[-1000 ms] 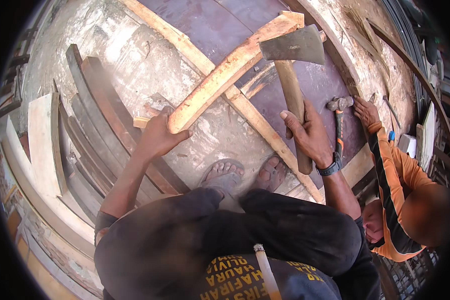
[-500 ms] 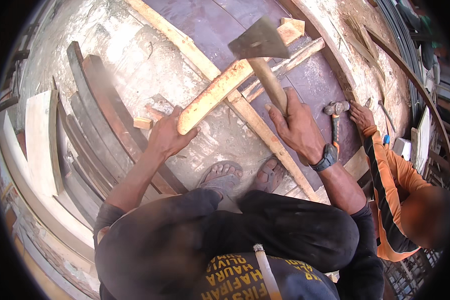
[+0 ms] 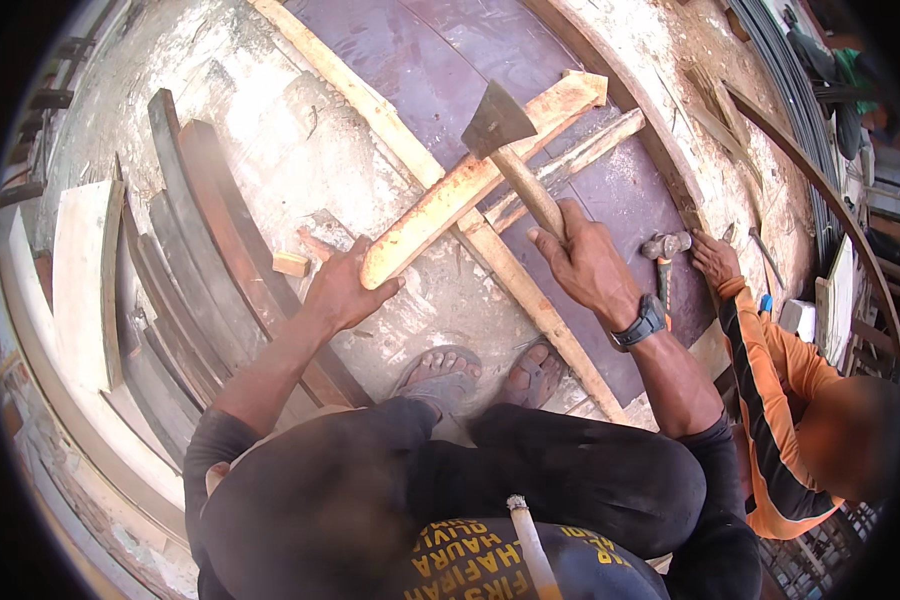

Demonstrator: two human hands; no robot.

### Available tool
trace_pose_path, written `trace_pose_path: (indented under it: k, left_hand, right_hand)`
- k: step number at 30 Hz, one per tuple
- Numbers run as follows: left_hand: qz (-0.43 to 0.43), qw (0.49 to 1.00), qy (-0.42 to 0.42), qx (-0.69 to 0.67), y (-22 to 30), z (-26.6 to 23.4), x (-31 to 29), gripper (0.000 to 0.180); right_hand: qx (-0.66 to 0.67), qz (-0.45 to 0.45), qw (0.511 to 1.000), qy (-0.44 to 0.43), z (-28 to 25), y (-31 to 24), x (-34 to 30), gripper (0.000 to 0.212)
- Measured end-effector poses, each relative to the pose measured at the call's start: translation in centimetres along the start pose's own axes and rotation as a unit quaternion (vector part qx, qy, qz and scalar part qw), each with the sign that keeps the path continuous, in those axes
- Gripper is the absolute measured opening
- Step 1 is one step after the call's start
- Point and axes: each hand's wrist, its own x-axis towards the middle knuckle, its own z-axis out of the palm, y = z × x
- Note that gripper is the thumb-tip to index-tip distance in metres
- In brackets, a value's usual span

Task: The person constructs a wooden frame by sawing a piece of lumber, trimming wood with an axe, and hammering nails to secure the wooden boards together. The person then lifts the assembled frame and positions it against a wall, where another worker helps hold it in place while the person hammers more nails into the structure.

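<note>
My left hand point(image 3: 342, 288) is closed round the near end of a rough, light-brown timber piece point(image 3: 435, 220), which slants away to the upper right. The timber rests across a long wooden strip point(image 3: 525, 285). In my right hand point(image 3: 595, 265) is the wooden handle of a hatchet point(image 3: 500, 124). Its broad, dark blade is over the middle of the timber; whether the edge touches the wood I cannot tell. A watch is on my right wrist.
Dark boards point(image 3: 210, 200) and a pale board point(image 3: 88, 285) lie at the left. A small wood block point(image 3: 290, 264) sits near my left hand. At the right, a co-worker's hand point(image 3: 715, 260) rests beside a hammer point(image 3: 665, 255). Purplish panels point(image 3: 370, 40) cover the floor ahead.
The hatchet has come down toward the timber, its blade now lower and closer to the wood. My left hand keeps its hold on the timber's near end. The whole view has shifted slightly.
</note>
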Motion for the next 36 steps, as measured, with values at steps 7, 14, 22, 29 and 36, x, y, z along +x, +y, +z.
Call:
trace_pose_path:
  k: [7,14,22,29,36]
  left_hand:
    - [-0.003,0.999,-0.013,-0.048,-0.6,1.5,-1.0,0.071]
    - [-0.011,1.0,-0.018,-0.014,-1.2,1.2,-1.4,0.07]
    - [0.001,0.995,-0.044,-0.089,-0.2,0.1,-0.7,0.07]
    - [-0.009,0.925,-0.126,-0.359,-0.8,0.8,1.1,0.058]
    - [0.013,0.996,0.045,-0.076,3.8,-0.1,5.2,0.062]
  right_hand:
    - [-0.005,-0.069,0.996,0.054,0.5,0.2,-0.7,0.035]
    - [0.014,-0.037,0.999,-0.002,-1.5,-2.9,1.4,0.037]
    - [0.066,0.021,0.996,-0.048,-1.0,-0.6,0.7,0.039]
    - [0.308,0.1,0.945,0.049,-1.7,-0.2,-3.2,0.031]
    - [0.29,0.08,0.953,0.042,0.4,0.0,-4.0,0.032]
